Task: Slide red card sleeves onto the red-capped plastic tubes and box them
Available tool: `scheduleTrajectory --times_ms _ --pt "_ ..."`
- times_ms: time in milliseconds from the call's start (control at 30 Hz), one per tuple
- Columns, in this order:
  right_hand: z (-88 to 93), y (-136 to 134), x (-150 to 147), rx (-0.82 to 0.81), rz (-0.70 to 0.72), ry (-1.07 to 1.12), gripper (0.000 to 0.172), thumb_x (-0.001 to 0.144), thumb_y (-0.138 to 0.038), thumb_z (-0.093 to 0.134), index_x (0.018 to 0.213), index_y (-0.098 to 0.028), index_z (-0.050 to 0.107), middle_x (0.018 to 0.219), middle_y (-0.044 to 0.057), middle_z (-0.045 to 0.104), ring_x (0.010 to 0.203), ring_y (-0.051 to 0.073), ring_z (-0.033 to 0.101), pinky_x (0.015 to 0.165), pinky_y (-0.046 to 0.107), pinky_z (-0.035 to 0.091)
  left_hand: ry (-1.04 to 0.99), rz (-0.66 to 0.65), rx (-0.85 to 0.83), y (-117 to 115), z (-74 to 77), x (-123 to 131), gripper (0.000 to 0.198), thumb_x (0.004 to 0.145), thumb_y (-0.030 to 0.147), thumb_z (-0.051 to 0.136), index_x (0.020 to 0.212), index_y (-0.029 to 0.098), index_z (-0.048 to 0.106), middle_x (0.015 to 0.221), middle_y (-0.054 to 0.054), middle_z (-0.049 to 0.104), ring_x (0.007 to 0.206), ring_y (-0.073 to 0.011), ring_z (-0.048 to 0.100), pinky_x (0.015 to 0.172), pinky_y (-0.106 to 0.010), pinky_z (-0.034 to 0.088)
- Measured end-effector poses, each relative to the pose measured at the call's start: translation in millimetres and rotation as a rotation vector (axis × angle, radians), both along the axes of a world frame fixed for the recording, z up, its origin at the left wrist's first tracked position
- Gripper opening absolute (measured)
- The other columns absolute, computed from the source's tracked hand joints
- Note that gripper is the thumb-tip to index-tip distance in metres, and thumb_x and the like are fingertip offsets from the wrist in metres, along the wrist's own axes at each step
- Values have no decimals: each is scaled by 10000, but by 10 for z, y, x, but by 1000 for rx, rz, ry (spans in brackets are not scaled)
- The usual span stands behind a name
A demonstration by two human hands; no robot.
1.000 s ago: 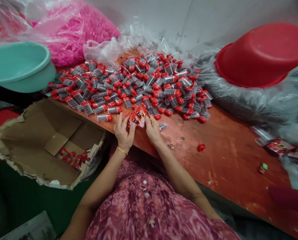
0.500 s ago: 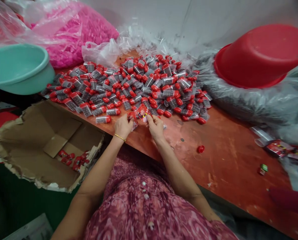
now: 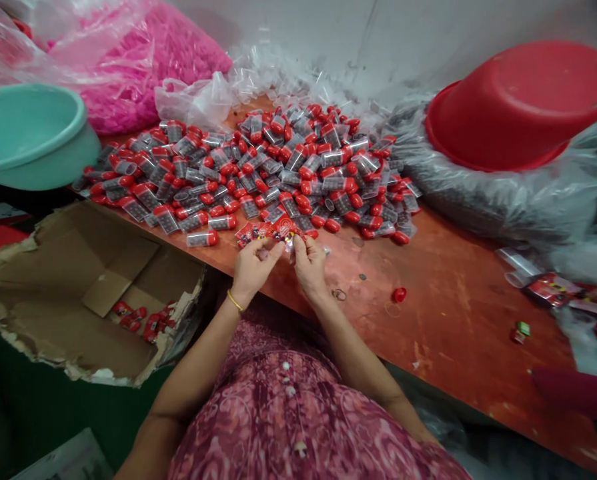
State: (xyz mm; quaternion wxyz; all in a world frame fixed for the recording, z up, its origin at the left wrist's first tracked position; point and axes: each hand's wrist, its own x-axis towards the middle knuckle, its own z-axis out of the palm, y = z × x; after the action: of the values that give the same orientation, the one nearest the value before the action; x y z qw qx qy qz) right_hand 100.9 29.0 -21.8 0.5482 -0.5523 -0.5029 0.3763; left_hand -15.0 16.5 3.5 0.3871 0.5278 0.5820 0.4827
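My left hand (image 3: 252, 268) and my right hand (image 3: 309, 263) are side by side at the near edge of the orange table (image 3: 453, 313). Both pinch a small red printed label strip (image 3: 268, 231), stretched between their fingertips. Just beyond them lies a wide pile of clear tubes with red caps (image 3: 258, 173). The fingers of both hands are closed on the strip.
A torn cardboard box (image 3: 78, 300) with a few red pieces in it stands low at the left. A teal basin (image 3: 28, 137) and a bag of pink parts (image 3: 143, 60) sit at back left. An upturned red basin (image 3: 518, 100) rests on a plastic bag at right. A loose red cap (image 3: 399, 294) lies near.
Both hands have shifted slightly towards me and the red strip is now spread out sideways between them instead of bunched.
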Motion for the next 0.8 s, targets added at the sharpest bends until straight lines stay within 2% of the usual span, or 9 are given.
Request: scheduleTrajectory --times_ms 100,200,267,333,400,467,533,633,800 --pt "2 -106 -78 22 38 -31 355 842 -486 399 608 -219 400 567 -39 389 547 110 368 531 240 337 -378 31 -219 -29 -6 115 307 651 433 702 587 149 603 515 21 537 474 -79 460 453 -198 337" --pt "9 -190 -30 26 137 -120 370 872 -461 353 600 -217 410 562 -31 404 553 119 399 536 245 355 -560 103 -327 -17 -9 127 295 575 385 760 598 132 611 494 29 552 433 -54 451 408 -174 298" --pt "39 -206 148 72 226 -261 343 891 -406 335 655 -210 489 633 -1 507 624 142 480 605 265 406 -629 117 -356 -11 3 78 320 515 374 794 617 127 618 506 32 571 431 -46 461 404 -163 305" --pt "77 -175 437 152 273 -461 269 886 -333 355 835 -207 587 849 51 625 818 186 558 765 322 437 -673 132 -397 -12 26 10 363 464 382 818 630 127 619 516 34 582 436 -48 480 398 -158 313" --pt "100 -100 767 190 262 -673 257 829 -268 427 1012 -210 597 1039 90 643 982 237 555 879 391 413 -698 140 -441 -19 55 -44 389 434 386 832 629 131 612 509 37 577 435 -54 489 388 -158 319" --pt "93 -4 1049 177 346 -874 410 740 -178 475 1139 -198 565 1184 109 607 1103 276 516 938 448 378 -715 144 -470 -27 82 -66 382 436 375 837 606 136 594 482 47 553 414 -49 470 381 -161 321" --pt "61 81 1224 152 457 -997 508 694 -145 504 1199 -182 537 1228 115 592 1135 292 503 951 471 368 -729 140 -487 -35 98 -57 368 451 358 838 574 141 568 447 60 517 391 -42 440 376 -162 317" --pt "-5 145 1294 144 558 -1067 477 744 -194 533 1219 -162 529 1228 128 597 1127 295 512 942 472 379 -744 128 -506 -50 96 -26 360 479 342 834 552 143 542 426 64 493 378 -39 421 373 -164 307" --pt "-82 102 1233 172 548 -1153 370 849 -317 505 1191 -192 565 1209 131 598 1092 295 519 916 469 382 -735 125 -550 -71 56 -29 342 525 352 818 576 135 559 440 55 509 375 -38 424 376 -166 307"
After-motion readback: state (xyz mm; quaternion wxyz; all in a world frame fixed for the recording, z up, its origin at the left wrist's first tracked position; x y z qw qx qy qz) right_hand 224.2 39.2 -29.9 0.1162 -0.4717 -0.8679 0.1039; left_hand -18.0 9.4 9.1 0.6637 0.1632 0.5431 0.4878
